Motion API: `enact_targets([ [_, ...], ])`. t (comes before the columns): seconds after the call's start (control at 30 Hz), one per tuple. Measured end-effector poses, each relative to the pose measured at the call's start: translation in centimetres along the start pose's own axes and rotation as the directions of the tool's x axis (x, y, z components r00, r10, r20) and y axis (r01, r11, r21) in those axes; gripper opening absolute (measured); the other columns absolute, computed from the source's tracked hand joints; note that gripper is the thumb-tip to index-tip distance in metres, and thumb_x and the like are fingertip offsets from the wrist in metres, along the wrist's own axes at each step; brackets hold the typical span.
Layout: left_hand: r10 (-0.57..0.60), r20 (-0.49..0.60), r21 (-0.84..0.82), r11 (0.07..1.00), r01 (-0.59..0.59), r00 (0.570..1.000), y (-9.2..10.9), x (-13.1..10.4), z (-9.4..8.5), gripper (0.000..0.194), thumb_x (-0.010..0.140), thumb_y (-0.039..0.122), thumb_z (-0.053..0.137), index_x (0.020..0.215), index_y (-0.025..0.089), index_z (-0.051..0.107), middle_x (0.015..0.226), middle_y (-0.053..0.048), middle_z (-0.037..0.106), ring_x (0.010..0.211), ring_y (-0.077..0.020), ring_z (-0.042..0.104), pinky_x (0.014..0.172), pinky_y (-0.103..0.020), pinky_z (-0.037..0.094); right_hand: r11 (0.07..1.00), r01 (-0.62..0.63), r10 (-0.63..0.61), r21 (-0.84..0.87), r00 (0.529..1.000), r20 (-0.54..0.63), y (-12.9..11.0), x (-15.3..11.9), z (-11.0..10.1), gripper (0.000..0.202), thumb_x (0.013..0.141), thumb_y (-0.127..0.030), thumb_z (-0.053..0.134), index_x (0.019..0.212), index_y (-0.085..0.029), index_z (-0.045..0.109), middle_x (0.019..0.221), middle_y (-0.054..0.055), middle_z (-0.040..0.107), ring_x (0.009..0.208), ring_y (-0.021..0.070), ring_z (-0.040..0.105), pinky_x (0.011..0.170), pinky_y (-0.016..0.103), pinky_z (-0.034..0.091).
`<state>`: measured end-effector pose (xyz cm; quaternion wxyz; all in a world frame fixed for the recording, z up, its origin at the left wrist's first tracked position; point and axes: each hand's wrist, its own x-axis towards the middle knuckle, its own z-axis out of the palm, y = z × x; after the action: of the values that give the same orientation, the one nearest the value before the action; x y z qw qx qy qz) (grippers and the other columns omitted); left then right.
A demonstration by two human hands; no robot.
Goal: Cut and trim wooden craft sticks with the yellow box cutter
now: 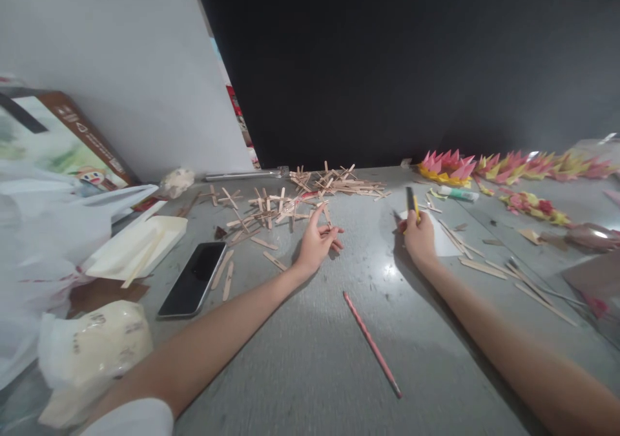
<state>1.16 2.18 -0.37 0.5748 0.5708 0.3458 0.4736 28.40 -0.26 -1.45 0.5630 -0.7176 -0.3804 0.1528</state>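
My right hand [419, 234] is closed round a yellow and black tool [411, 202], which looks like a utility knife, its dark end pointing away from me. Beneath that hand lies a piece of white paper [446, 241]. My left hand [318, 242] is raised a little over the table with its fingers apart, at the near edge of a pile of wooden sticks [334, 184]; nothing can be made out in it. Between my forearms a pink pencil [372, 344] lies on the grey table [300, 365].
A phone [194, 280], a white tray [162, 245] and plastic bags [53, 229] are on the left. Pink and yellow paper crafts [448, 166], a glue stick [458, 194] and loose sticks [483, 268] lie on the right. A black panel [411, 61] stands behind.
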Motion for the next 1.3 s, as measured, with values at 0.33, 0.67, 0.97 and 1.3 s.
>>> enact_targets([
  [0.33, -0.001, -0.01, -0.021, 1.0, 0.001, 1.0, 0.0, -0.2, 0.2, 0.092, 0.095, 0.035, 0.074, 0.169, 0.026, 0.019, 0.096, -0.005, 0.076, 0.057, -0.0121, 0.07, 0.053, -0.022, 0.056, 0.964, 0.264, -0.26, 0.007, 0.955, -0.142, -1.7, -1.4, -0.7, 0.027, 0.104, -0.047, 0.043, 0.094, -0.025, 0.055, 0.088, 0.005, 0.064, 0.082, 0.022, 0.061, 0.078, 0.035, 0.048],
  [0.67, 0.019, -0.002, -0.01, 1.0, -0.019, 1.0, 0.0, -0.2, 0.2, 0.09, 0.094, 0.035, 0.074, 0.168, 0.027, 0.024, 0.088, -0.001, 0.074, 0.059, -0.0137, 0.072, 0.055, -0.023, 0.056, 0.77, 0.624, -0.571, 0.131, 0.584, 0.577, -3.4, -7.5, -0.4, 0.045, 0.105, -0.036, 0.049, 0.146, -0.027, 0.063, 0.111, 0.008, 0.079, 0.081, 0.0207, 0.071, 0.08, 0.033, 0.055],
  [0.97, 0.001, -0.002, -0.026, 1.0, -0.001, 1.0, 0.0, 0.0, 0.1, 0.098, 0.093, 0.037, 0.076, 0.17, 0.027, 0.015, 0.089, -0.003, 0.075, 0.06, -0.0139, 0.072, 0.057, -0.023, 0.056, 0.754, 0.653, -0.554, 0.067, 0.578, 0.599, -3.6, -7.2, -0.4, 0.047, 0.107, -0.034, 0.045, 0.151, -0.027, 0.06, 0.096, 0.005, 0.079, 0.071, 0.0192, 0.067, 0.073, 0.03, 0.051],
  [1.3, -0.017, -0.02, -0.014, 1.0, 0.017, 1.0, -0.4, 0.2, 0.1, 0.09, 0.09, 0.041, 0.08, 0.161, 0.018, 0.031, 0.083, 0.0, 0.072, 0.057, -0.0145, 0.07, 0.052, -0.023, 0.054, 0.712, 0.697, -0.594, 0.079, 0.538, 0.598, -3.1, -7.1, -0.3, 0.046, 0.109, -0.032, 0.046, 0.152, -0.025, 0.059, 0.11, 0.008, 0.081, 0.076, 0.0176, 0.07, 0.074, 0.029, 0.052],
])
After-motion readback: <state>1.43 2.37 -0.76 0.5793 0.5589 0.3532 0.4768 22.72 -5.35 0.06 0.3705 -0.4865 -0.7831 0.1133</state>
